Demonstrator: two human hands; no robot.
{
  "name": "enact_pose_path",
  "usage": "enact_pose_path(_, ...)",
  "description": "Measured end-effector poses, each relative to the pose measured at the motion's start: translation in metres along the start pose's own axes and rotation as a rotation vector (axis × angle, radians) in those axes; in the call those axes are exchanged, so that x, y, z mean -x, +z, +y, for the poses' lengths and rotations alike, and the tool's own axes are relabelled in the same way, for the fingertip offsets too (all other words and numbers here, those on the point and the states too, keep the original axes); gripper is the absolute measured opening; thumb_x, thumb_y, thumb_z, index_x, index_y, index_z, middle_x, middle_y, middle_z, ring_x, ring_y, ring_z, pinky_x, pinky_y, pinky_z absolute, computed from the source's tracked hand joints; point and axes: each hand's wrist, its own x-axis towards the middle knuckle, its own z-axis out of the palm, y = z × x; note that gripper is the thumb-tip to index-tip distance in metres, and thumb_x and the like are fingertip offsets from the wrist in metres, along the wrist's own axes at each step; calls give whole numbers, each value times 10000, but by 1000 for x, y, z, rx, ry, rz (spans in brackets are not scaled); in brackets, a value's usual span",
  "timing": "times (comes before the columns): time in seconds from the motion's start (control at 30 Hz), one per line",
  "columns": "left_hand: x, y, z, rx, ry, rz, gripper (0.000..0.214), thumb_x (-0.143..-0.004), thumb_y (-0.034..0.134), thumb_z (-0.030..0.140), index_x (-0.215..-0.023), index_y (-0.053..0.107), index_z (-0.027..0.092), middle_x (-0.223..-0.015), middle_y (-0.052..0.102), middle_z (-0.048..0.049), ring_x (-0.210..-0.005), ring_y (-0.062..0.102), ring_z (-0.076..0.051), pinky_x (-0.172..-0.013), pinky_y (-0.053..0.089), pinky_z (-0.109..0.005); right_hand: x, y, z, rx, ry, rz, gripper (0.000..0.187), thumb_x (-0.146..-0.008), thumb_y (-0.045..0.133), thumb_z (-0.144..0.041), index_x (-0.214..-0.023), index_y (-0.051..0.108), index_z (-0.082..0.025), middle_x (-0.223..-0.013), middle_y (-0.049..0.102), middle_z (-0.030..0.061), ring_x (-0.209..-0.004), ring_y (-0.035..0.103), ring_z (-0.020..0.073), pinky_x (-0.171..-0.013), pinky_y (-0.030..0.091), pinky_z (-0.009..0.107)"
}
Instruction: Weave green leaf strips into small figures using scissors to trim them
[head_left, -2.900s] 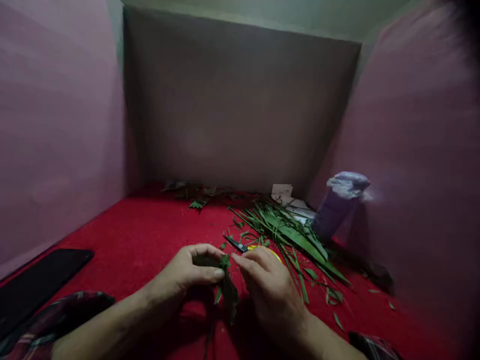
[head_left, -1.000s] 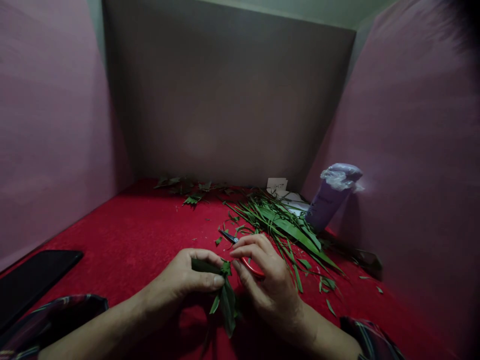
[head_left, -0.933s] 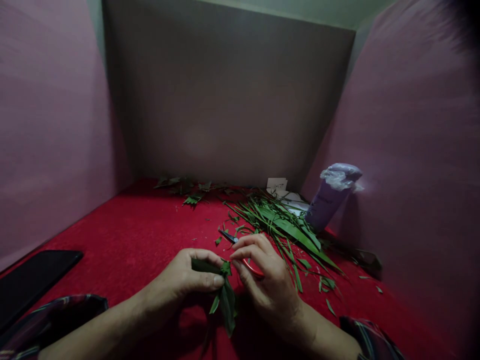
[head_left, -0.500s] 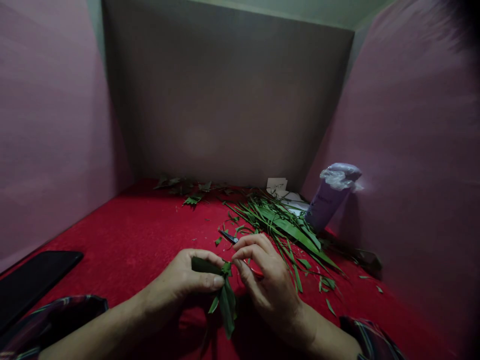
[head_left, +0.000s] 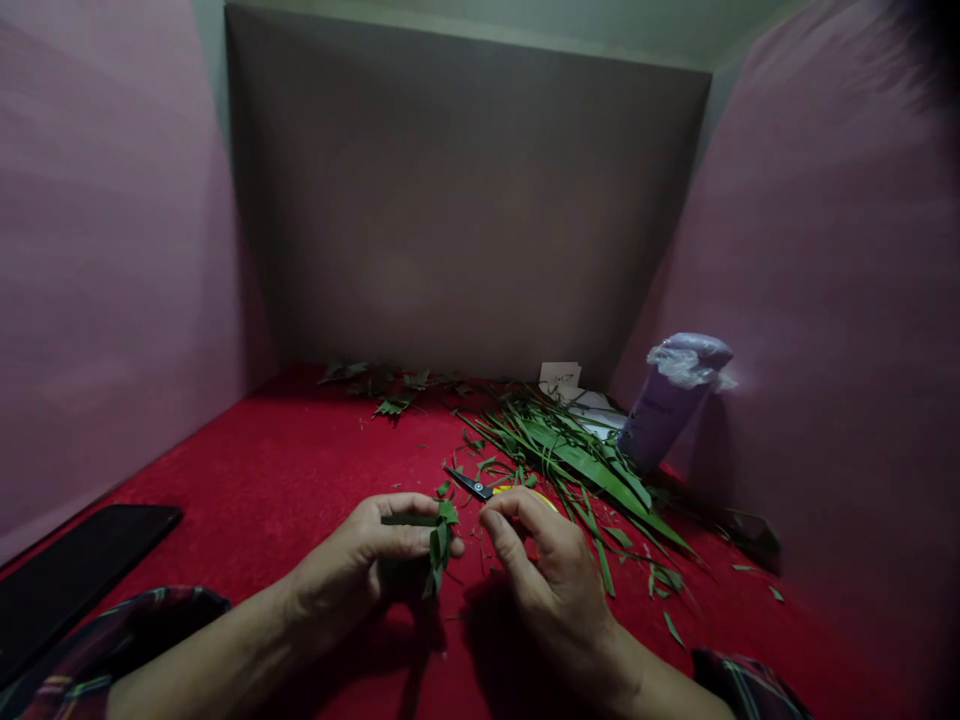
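My left hand (head_left: 375, 545) is closed around a folded green leaf (head_left: 444, 535), pinched between thumb and fingers. Its knotted-looking end and a hanging flap stick out past the fingertips. Just to the right, my right hand (head_left: 544, 560) has its thumb and index finger pressed together, a small gap away from the leaf. Whatever might be between those fingertips is too small to make out. Behind the right hand lie scissors (head_left: 474, 486) with dark blades pointing to the far left. Their yellow and red handles are partly covered by that hand.
A heap of long green leaves (head_left: 577, 455) and scraps spreads over the red cloth (head_left: 300, 470). Beyond it stand a white card (head_left: 559, 376) and a purple container (head_left: 667, 410) with clear plastic. More leaves (head_left: 397, 398) lie at the back, and a dark flat object (head_left: 90, 560) at left.
The leaf in my left hand has turned, so its lower flap looks shorter. My right hand has drawn slightly away to the right, uncovering more of the scissors. The view has shifted a little.
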Motion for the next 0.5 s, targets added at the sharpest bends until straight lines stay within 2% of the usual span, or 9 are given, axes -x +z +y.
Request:
enact_pose_path(0.1,-2,-2,0,11,17,12,292,-559,707,115,-823,585,140,-780,725,-132,-606,634,-177,-552,449,-255,2,2,0,-4,77,-51,203,-874,445,-227,-702,542,-180,-628,534,-1,-571,485,131,-541,370,238)
enact_pose_path(0.3,-5,-3,-1,-9,46,92,261,-593,726,159,-816,590,152,-774,723,-102,-592,636,-165,-543,454,-246,7,5,-3,-32,122,-187,303,-895,420,-282,-626,515,-179,-555,523,-16,-514,478,111,-506,360,220)
enact_pose_path(0.4,-5,-4,-2,-12,71,102,255,-612,725,162,-834,600,156,-800,718,-90,-637,647,-171,-577,463,-252,9,7,-4,-46,134,-267,240,-870,469,-267,-663,548,-177,-567,554,-17,-507,492,108,-493,368,213)
enact_pose_path(0.5,-6,-6,-3,-15,85,72,247,-637,707,151,-860,600,150,-824,715,-101,-658,648,-175,-596,467,-261,10,7,-5,-89,120,-231,93,-855,490,-208,-824,573,-182,-671,611,-3,-578,544,121,-540,407,218)
